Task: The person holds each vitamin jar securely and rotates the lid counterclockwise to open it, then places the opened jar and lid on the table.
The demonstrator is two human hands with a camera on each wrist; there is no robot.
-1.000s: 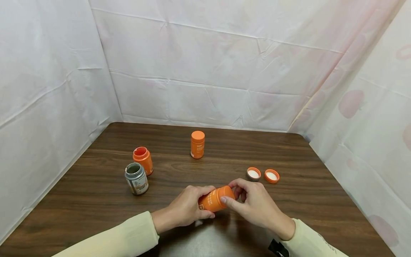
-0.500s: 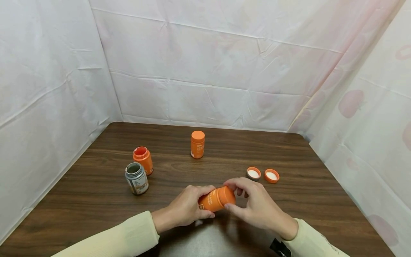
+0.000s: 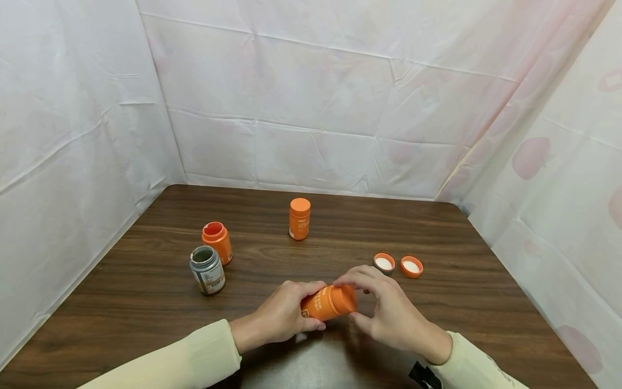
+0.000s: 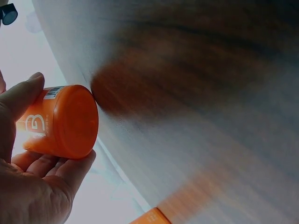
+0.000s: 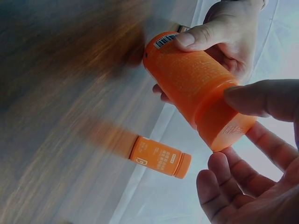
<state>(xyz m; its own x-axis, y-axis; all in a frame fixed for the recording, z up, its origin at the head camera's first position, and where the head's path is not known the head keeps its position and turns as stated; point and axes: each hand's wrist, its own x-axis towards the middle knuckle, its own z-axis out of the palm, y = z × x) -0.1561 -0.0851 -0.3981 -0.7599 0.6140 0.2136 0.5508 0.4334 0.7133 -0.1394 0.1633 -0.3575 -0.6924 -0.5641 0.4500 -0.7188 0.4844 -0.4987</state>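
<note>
Left hand [image 3: 279, 314] grips barcoded, white-lettered orange bottle [image 3: 319, 305]; right hand [image 3: 392, 310] pinches its cap [image 3: 345, 299]

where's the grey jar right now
In the head view, the grey jar stands on the left side of the table, just in front of the open orange jar and left of the left hand.

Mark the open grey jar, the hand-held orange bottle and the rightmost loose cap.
Open grey jar [image 3: 210, 276]: head view, label.
Hand-held orange bottle [image 5: 191, 77]: right wrist view, printed side.
Rightmost loose cap [image 3: 411, 267]: head view, white inner liner.
</note>
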